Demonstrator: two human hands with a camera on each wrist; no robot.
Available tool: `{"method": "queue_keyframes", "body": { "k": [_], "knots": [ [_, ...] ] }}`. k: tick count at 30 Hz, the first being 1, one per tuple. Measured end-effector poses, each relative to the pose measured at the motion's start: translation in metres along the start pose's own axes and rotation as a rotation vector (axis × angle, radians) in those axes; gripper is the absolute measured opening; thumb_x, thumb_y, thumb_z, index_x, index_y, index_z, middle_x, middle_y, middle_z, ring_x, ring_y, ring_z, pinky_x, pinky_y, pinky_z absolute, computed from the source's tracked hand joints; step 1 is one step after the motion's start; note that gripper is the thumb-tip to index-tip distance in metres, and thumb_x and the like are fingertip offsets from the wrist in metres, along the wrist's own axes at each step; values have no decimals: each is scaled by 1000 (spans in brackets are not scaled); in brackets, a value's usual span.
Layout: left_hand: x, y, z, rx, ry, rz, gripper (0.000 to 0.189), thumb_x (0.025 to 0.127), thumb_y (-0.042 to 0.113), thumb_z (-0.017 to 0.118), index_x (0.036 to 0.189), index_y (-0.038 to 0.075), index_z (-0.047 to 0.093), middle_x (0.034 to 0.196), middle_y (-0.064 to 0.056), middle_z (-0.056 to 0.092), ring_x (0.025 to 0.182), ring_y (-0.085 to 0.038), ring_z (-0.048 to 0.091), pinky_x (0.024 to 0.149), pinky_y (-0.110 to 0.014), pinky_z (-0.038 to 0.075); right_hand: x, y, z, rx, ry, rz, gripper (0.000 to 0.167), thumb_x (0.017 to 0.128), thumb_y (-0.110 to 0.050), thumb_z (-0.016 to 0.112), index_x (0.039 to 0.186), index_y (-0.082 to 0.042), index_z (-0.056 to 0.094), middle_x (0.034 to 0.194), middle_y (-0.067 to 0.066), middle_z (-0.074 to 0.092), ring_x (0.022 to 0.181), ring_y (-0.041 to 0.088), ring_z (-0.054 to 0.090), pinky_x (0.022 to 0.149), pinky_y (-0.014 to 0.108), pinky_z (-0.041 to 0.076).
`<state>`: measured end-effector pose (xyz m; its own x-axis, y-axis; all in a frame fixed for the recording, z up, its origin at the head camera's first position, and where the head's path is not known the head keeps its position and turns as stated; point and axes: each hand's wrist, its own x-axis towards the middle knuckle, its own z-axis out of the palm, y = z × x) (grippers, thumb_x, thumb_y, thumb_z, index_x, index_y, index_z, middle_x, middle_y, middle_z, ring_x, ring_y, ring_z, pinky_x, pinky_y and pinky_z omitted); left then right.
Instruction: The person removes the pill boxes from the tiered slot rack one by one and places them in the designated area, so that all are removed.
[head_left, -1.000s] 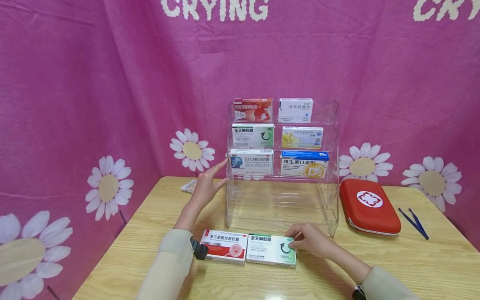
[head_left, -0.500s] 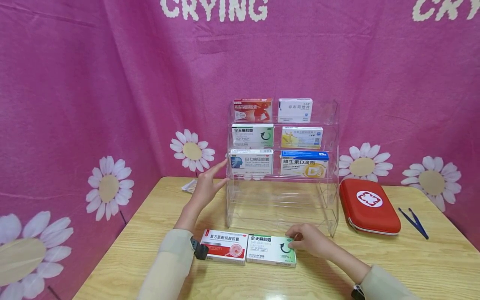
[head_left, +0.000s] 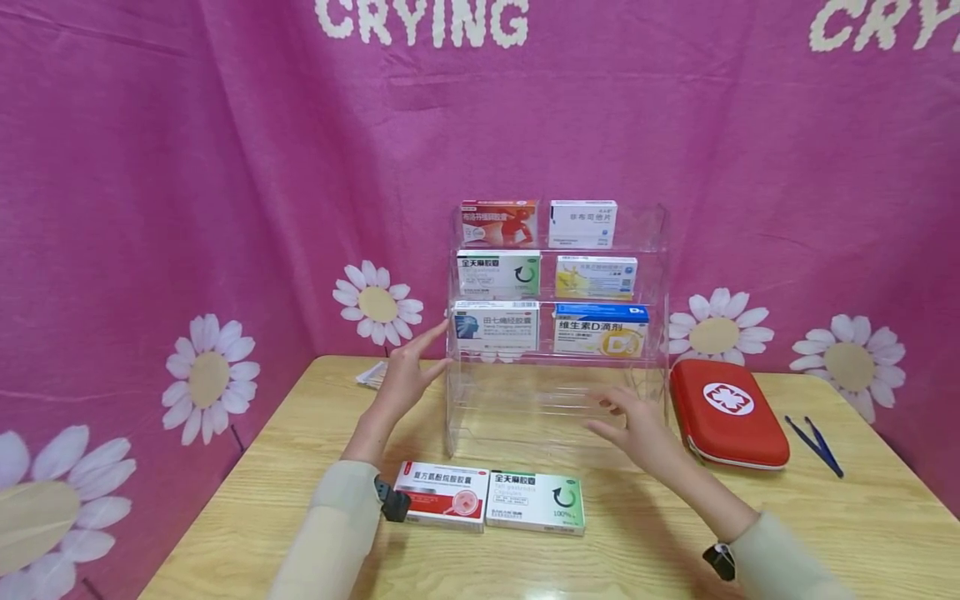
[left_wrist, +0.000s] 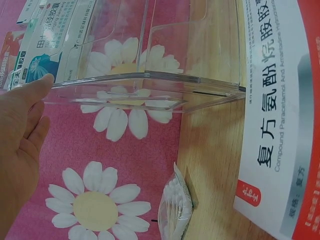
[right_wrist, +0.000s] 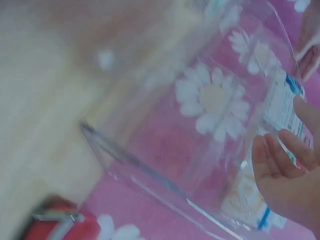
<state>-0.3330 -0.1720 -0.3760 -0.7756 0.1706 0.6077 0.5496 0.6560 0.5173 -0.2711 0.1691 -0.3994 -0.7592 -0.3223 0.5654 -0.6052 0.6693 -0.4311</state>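
A clear acrylic display rack [head_left: 665, 275] stands on the table with medicine boxes on its upper tiers. My left hand [head_left: 401, 383] touches the rack's left side edge with its fingertips, and in the left wrist view a fingertip lies against the clear edge [left_wrist: 145, 76]. My right hand [head_left: 637, 427] hovers before the lower tiers, fingers loosely bent, thumb apart, holding nothing. In front of the rack, a red-and-white medicine box [head_left: 441, 497] and a green-and-white medicine box [head_left: 535, 503] lie flat side by side.
Tiered boxes include a vitamin D box [head_left: 600, 333] and a white box with a blue head picture [head_left: 497, 330]. A red first-aid case [head_left: 731, 417] and blue tweezers [head_left: 815, 447] lie right. A cotton-swab packet [left_wrist: 175, 207] lies left, before a pink curtain [head_left: 225, 167].
My right hand has let go of the green-and-white medicine box and moved up in front of the lower tiers. My left hand stays at the rack's side. The head view has shifted slightly.
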Motion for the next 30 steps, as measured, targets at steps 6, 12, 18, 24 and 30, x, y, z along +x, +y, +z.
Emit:
{"method": "queue_keyframes", "body": {
  "k": [6,12,18,24,30],
  "knots": [
    [1,-1,-1,5,5,2,58,86,9,73,140,9,54,139,-15,58,131,-31,54,108,-42,48,22,7,-20,-126,191,-119,44,72,-8,85,112,0,68,101,16,70,89,30,67,72,46,60],
    [1,0,-1,-1,2,-5,58,86,9,73,140,9,53,140,-14,58,132,-30,54,108,-41,48,40,14,-36,-185,328,-135,44,74,-1,82,114,3,66,108,20,65,102,36,62,86,52,57],
    [0,1,-2,2,-5,1,59,86,8,73,141,8,52,140,-17,57,132,-33,53,108,-43,48,55,27,-46,-279,390,-161,46,75,-3,82,117,5,64,111,26,62,104,40,56,91,55,51],
    [0,1,-1,3,4,0,59,86,8,73,141,8,52,140,-16,57,131,-33,53,108,-43,48,65,40,-48,-392,362,-180,50,73,-7,84,116,7,63,110,27,63,101,42,57,90,55,51],
    [0,0,0,-8,13,11,58,85,7,73,140,7,54,139,-16,58,130,-32,54,108,-44,48,72,48,-45,-481,339,-202,49,73,-8,84,115,8,64,108,26,64,98,43,60,85,55,52]
  ]
}}
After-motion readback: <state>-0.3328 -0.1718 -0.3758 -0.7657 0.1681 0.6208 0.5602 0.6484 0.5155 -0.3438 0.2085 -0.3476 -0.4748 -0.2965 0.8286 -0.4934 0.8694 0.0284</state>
